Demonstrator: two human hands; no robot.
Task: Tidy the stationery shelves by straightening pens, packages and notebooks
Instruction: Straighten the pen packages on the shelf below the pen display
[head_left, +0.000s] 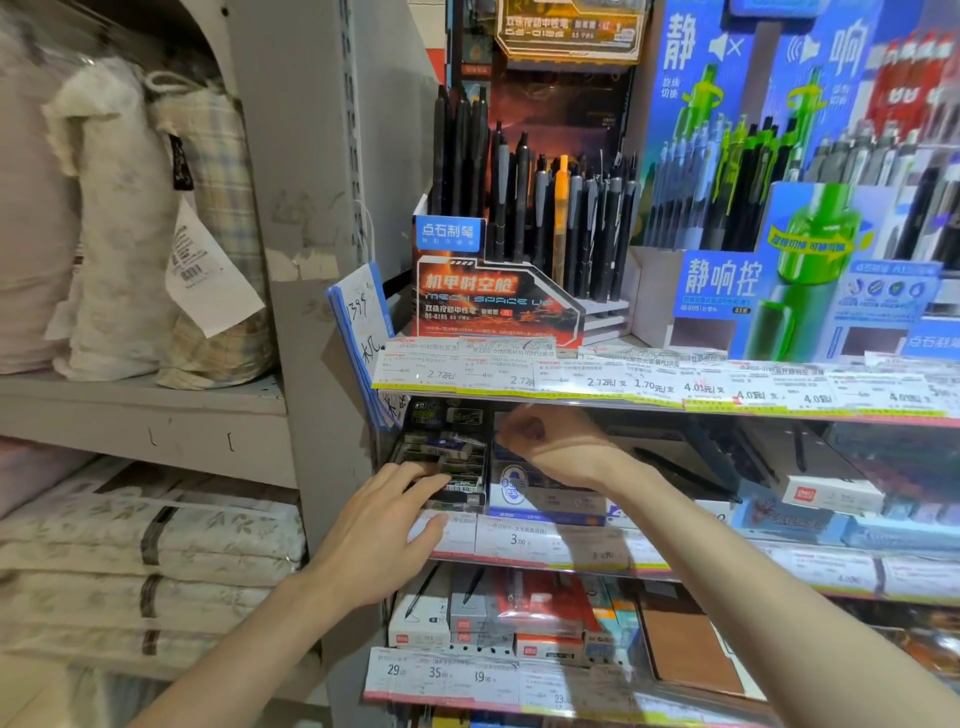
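On the middle shelf sits a black box of small erasers (451, 457). My left hand (382, 525) rests on its front edge, fingers spread over the erasers and thumb on the price strip below. My right hand (545, 441) is curled into the shelf just right of that box, above a white and blue box (540, 499); whether it holds anything is hidden. Black pens (535, 208) stand in an orange and black display on the top shelf. Boxed pens (467, 613) lie on the shelf below.
A blue and green pen display (779, 249) fills the top shelf at the right. Price label strips (623, 387) line each shelf edge. A grey upright (317, 260) divides off shelves of bagged bedding (145, 545) at the left. A blue notepad (363, 312) hangs on the upright.
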